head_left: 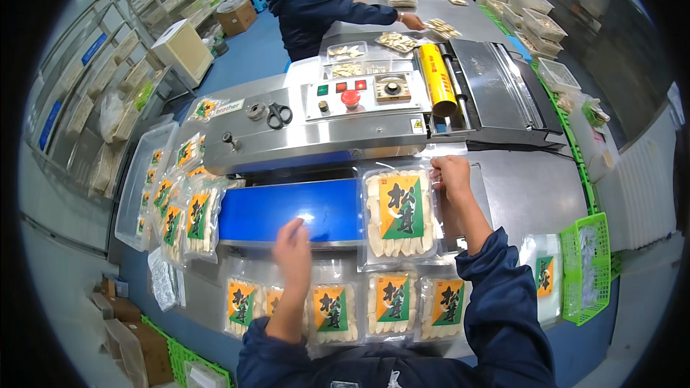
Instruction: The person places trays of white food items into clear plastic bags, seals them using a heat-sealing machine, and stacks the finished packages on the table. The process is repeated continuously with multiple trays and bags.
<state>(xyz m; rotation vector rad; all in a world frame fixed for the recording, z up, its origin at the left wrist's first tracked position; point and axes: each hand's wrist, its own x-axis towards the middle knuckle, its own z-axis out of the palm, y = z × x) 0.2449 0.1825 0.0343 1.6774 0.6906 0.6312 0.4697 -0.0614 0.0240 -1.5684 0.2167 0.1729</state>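
My right hand (453,176) pinches the upper right corner of a clear bag of sliced mushrooms (375,223) with a green and orange label. The bag lies at the right end of a blue conveyor belt (248,210), which runs along the front of a steel bag-sealing machine (316,145). My left hand (292,248) hovers above the belt's front edge, apart from that bag; motion blurs its fingers. Along the near table edge lies a row of several similar bags (393,303), partly covered by my left forearm.
More bags (199,217) are piled at the belt's left end beside a clear plastic bin (133,205). Scissors (279,116) and a tape roll (256,111) rest on the machine. A green basket (586,269) stands at the right. Across the table, a co-worker (305,18) reaches toward mushroom trays.
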